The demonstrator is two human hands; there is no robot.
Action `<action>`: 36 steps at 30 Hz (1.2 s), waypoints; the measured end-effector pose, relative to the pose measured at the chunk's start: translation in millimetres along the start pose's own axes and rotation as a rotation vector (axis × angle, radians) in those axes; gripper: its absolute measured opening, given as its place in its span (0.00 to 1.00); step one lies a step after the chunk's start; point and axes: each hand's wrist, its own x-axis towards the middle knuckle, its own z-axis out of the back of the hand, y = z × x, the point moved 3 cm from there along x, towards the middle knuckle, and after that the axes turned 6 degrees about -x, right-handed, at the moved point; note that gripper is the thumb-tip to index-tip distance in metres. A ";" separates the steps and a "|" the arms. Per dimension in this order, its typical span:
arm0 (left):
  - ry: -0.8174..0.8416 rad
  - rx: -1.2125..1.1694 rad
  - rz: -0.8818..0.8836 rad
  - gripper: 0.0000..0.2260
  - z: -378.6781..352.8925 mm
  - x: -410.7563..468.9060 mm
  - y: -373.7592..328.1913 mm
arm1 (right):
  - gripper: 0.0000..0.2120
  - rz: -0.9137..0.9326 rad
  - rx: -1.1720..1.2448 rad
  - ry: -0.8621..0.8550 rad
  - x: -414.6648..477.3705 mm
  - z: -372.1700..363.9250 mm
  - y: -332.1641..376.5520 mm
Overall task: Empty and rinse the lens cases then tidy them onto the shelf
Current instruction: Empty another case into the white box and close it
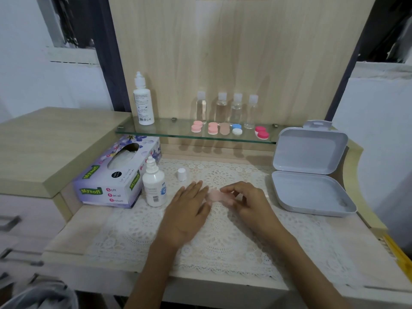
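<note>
On the lace mat [223,230], a pale pink lens case [215,194] lies long axis left-right, left hand [189,210] flat beside it, right hand [247,200] pinching its right end.

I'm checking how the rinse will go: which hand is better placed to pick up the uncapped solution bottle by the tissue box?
Left. The left hand lies right beside the uncapped solution bottle, while the right hand pinches the pale pink lens case and sits farther away.
</note>
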 end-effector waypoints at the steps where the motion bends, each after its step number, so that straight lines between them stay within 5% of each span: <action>1: -0.002 -0.006 -0.004 0.22 0.4 -0.2 0.1 | 0.10 0.003 -0.001 0.003 -0.3 -0.8 -0.6; 10: 0.001 -0.061 -0.022 0.21 -0.9 0.3 2.9 | 0.12 0.039 -0.034 0.010 -4.0 -3.3 -2.0; 17: -0.028 -0.167 -0.051 0.30 1.1 -2.6 0.6 | 0.12 0.062 -0.050 0.008 -5.5 -3.4 0.3; 36: -0.093 -0.052 -0.010 0.13 9.1 0.2 -14.7 | 0.14 0.090 -0.099 -0.027 -5.8 -5.8 2.8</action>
